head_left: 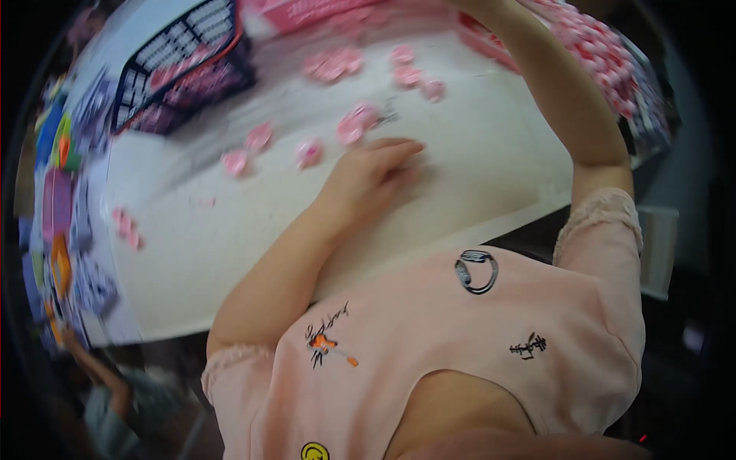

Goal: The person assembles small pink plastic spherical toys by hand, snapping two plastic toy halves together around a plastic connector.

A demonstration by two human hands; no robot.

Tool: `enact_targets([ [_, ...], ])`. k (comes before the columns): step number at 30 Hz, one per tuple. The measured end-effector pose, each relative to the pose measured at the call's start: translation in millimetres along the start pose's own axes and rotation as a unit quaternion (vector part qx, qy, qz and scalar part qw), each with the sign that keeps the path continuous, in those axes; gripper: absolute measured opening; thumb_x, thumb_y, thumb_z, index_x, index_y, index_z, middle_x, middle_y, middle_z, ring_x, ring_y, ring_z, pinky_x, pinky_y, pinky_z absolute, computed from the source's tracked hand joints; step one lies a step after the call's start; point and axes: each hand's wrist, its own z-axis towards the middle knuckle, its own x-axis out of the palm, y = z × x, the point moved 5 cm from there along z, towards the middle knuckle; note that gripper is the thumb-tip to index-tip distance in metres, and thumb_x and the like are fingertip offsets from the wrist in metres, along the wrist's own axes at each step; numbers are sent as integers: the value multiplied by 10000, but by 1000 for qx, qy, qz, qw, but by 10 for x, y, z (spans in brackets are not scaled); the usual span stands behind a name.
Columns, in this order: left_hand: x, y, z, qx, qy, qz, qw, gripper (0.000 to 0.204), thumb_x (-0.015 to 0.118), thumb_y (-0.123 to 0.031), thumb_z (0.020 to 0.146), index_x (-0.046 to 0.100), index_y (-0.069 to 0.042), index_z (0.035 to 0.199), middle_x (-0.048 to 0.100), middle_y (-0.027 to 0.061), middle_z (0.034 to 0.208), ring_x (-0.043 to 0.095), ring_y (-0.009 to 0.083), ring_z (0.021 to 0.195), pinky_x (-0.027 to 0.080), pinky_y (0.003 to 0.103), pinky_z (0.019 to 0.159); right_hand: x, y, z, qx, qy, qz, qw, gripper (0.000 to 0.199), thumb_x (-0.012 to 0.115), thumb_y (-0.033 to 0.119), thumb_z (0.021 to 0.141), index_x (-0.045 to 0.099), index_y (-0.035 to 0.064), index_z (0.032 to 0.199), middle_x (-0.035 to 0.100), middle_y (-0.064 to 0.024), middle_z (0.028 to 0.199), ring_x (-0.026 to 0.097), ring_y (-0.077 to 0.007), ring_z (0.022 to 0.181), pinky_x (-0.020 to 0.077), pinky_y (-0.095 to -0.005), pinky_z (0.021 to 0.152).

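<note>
White tabletop (491, 146), room toward near edge (529, 205), left hand (366, 172) by pink pieces (350, 129), grip unclear, right hand beyond view

Left hand (372, 172) over white table (483, 146), blurred pink pieces (350, 129), perhaps plastic, dark-blue basket (244, 67)

On the pale, flat-topped counter (475, 176), a dark-blue plastic lattice basket (178, 46) stands at far left, with a pink flat-sided box (310, 9) to its right. Small pink rounded pieces (309, 153) lie scattered mid-counter, just beyond and left of the left of the hands (372, 172); a pink-and-white beadlike heap (586, 57) sits far right, past the right forearm.
</note>
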Motion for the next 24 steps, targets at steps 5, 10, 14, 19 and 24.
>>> enact_targets([
  [5,-52,137,-151,-19,-10,21,1000,294,576,-13,771,570,-9,1065,564,138,1099,581,284,900,483,327,761,1390,828,-229,-94,287,102,948,192,620,92,726,631,26,906,621,-170,843,604,-324,795,476,-363,694],
  [10,72,129,-121,23,-10,68,997,286,582,-29,763,584,-20,1049,569,133,1104,576,286,915,484,336,765,1920,1137,-374,-147,313,49,937,271,594,257,774,624,115,1002,626,-71,896,594,-259,850,472,-359,724],
  [14,68,143,-128,23,-12,56,998,271,585,-39,756,599,-26,1027,586,123,1080,568,290,933,475,343,791,2115,1323,-402,-198,340,46,918,167,582,166,799,637,101,943,609,-30,865,575,-262,821,469,-350,678],
  [19,94,163,-112,-12,26,44,999,272,583,-41,754,602,-33,1026,583,124,1083,559,302,948,463,346,812,2124,1080,-332,99,395,237,882,214,611,292,788,666,87,766,618,-36,728,588,-155,724,464,-306,613],
  [24,75,175,-137,-3,11,-17,1000,253,557,-18,762,603,-28,1010,590,128,1061,573,278,921,472,333,777,1738,738,-437,262,365,412,793,215,603,252,816,647,42,830,624,-44,733,536,-110,595,426,-245,533],
])
